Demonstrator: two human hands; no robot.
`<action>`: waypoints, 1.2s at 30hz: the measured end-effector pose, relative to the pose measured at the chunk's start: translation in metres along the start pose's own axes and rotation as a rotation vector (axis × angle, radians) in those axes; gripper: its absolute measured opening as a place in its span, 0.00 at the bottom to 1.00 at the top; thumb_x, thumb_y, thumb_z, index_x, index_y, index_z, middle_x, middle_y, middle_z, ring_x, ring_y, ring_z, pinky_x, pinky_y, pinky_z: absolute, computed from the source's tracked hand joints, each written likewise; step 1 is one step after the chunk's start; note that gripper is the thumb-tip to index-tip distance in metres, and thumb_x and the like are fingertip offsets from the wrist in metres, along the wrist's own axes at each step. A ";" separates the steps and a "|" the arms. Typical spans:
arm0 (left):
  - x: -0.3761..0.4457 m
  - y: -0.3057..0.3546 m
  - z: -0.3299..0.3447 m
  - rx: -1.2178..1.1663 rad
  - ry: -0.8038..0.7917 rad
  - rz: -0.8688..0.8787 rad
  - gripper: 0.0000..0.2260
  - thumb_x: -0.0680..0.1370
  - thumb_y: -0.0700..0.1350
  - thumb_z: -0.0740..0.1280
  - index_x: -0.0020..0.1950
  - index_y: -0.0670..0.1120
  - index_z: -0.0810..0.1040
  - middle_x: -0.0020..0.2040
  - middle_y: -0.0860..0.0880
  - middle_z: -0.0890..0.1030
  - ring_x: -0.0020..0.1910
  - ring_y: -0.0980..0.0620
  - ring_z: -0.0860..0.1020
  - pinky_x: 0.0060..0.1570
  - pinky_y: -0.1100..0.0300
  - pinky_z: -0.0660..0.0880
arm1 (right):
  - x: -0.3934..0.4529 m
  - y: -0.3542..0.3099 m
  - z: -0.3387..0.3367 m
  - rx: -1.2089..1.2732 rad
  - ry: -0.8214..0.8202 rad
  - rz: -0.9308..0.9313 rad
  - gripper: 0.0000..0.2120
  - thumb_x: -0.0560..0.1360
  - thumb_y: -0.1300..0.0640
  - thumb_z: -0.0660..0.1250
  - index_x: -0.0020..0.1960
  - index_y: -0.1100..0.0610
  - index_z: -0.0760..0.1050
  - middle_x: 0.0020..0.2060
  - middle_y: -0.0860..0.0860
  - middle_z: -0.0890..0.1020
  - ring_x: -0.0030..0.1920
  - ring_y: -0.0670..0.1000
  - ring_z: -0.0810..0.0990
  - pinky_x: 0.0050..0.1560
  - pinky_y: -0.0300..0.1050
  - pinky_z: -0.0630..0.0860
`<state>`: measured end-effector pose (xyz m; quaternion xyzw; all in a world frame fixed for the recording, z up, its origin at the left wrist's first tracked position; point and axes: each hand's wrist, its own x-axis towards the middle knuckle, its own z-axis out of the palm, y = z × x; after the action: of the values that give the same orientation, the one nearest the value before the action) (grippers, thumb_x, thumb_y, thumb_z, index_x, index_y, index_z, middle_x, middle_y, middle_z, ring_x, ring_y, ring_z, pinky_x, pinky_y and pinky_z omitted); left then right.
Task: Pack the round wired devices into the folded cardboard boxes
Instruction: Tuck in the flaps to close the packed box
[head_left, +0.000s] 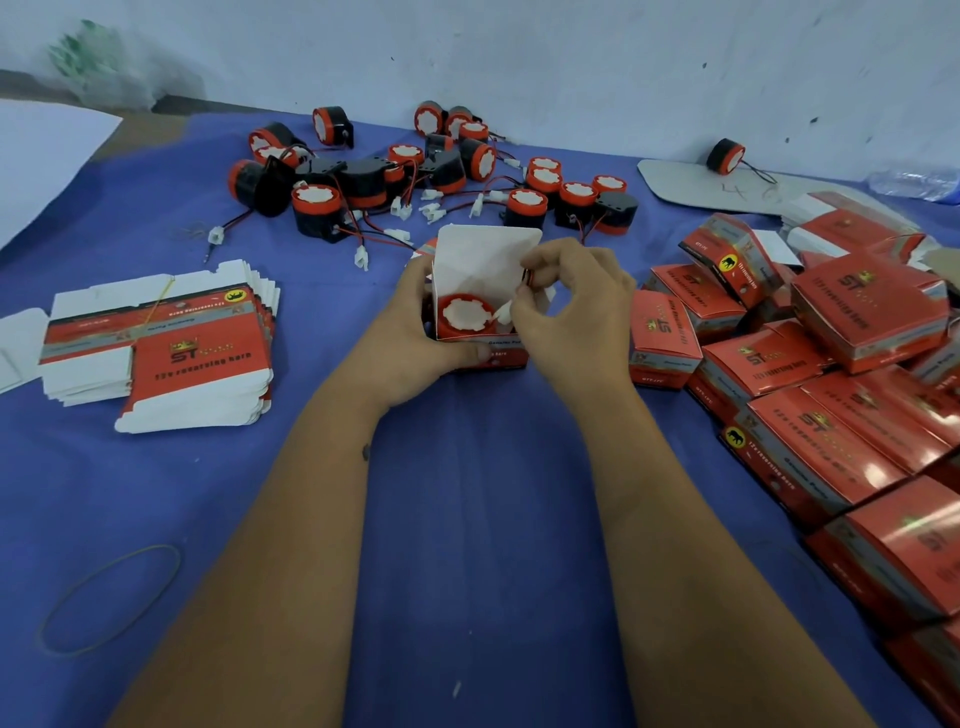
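An open red cardboard box stands mid-table with its white lid flap raised. Inside it sits a round red-and-white wired device. My left hand grips the box's left side, thumb along its front. My right hand pinches the device's red-black wire and white connector at the box's right edge. A heap of several loose round devices with wires lies behind the box. A stack of flat unfolded boxes lies to the left.
Several closed red boxes are piled at the right. One lone device rests on a grey card at the back right. A rubber band lies front left on the blue cloth. A plastic bottle lies far right.
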<state>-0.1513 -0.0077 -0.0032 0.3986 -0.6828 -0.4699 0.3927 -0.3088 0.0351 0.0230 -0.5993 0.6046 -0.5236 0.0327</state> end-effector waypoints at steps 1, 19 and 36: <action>0.000 0.000 0.000 0.003 0.001 0.000 0.39 0.69 0.41 0.79 0.73 0.54 0.63 0.61 0.57 0.78 0.57 0.62 0.79 0.55 0.62 0.79 | 0.000 0.000 0.000 -0.007 -0.010 -0.002 0.11 0.70 0.63 0.69 0.48 0.49 0.75 0.40 0.46 0.80 0.55 0.47 0.72 0.63 0.48 0.66; 0.004 -0.004 -0.002 -0.007 -0.047 -0.025 0.35 0.71 0.39 0.77 0.73 0.54 0.66 0.63 0.55 0.79 0.62 0.55 0.77 0.64 0.50 0.75 | 0.000 -0.008 -0.001 0.304 0.052 0.172 0.15 0.74 0.68 0.65 0.45 0.47 0.74 0.40 0.46 0.81 0.44 0.46 0.81 0.52 0.47 0.79; 0.005 0.008 0.004 -0.239 0.037 -0.028 0.25 0.77 0.45 0.67 0.73 0.56 0.67 0.62 0.54 0.81 0.61 0.53 0.79 0.63 0.52 0.76 | 0.002 0.002 0.003 -0.031 -0.095 -0.142 0.08 0.72 0.69 0.71 0.50 0.62 0.84 0.52 0.49 0.70 0.52 0.47 0.73 0.53 0.27 0.70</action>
<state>-0.1582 -0.0092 0.0039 0.3671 -0.6089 -0.5457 0.4434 -0.3081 0.0312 0.0215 -0.6651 0.5666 -0.4861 0.0149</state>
